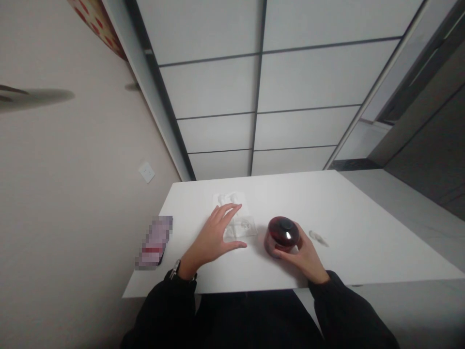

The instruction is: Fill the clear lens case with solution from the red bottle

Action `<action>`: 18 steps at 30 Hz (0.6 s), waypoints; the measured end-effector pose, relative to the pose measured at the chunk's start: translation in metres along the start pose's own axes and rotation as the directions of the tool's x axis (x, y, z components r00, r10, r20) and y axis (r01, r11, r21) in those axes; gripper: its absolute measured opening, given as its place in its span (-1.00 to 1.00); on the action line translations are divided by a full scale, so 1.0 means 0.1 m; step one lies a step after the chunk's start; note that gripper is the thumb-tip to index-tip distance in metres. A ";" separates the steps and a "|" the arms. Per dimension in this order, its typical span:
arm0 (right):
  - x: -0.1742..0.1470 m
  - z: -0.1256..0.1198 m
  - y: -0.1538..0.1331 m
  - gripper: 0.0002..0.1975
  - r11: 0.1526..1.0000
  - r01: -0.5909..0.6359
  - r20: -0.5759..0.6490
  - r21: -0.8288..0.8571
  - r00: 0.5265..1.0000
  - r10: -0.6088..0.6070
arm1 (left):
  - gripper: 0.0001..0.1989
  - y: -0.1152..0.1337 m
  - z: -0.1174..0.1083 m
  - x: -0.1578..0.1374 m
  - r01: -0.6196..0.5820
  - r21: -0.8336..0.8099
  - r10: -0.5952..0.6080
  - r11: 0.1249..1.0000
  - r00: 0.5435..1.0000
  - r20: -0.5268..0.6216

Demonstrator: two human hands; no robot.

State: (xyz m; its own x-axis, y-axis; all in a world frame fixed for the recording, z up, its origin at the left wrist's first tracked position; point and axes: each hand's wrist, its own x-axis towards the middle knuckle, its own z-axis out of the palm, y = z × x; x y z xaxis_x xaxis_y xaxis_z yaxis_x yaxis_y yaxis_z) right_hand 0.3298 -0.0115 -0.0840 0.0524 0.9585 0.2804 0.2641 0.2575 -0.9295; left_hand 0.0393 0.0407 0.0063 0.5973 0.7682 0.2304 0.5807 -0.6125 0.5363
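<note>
My right hand [303, 254] is wrapped around the side of a dark red, glossy round jar [272, 245] with a domed top and a black knob. The jar stands upright at the front middle of the white table [341, 208]. To its left, my left hand [218, 236] hovers with thumb and fingers spread, holding nothing. Beside those fingers lies a clear plastic packet [249, 227] with something faint in it. Behind it is a white tray-like piece [240, 198] with small rounded white shapes, partly covered by the left hand.
A phone-like slab [156, 240], blurred out, lies at the table's left edge. Right of the jar is a small crumpled translucent scrap [318, 238]. A wall with a socket [147, 172] borders the left side, and white panelled doors [218, 87] rise behind the table.
</note>
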 end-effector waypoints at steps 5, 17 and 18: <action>-0.30 0.06 -0.16 -0.12 0.992 0.066 0.170 0.110 0.982 -0.084 | -0.33 0.62 0.03 -0.03 -0.273 -0.451 0.325 0.850 0.945 0.040; -0.37 0.26 -0.58 -0.19 0.949 -0.007 0.348 0.316 0.931 -0.109 | -0.59 0.75 0.25 -0.06 -0.122 -0.761 0.093 0.637 0.992 -0.082; -0.39 0.27 -0.56 -0.20 0.955 -0.001 0.338 0.297 0.936 -0.104 | -0.62 0.78 0.26 -0.07 -0.122 -0.728 0.050 0.675 0.992 -0.120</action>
State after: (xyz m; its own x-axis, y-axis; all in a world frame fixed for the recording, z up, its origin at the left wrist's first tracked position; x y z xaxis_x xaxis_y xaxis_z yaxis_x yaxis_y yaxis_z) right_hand 0.2871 -0.0597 -0.0489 -0.3036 0.9115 0.2776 -0.0335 0.2810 -0.9591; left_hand 0.0950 -0.0174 0.0251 0.5554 0.7531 0.3525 -0.0838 -0.3710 0.9248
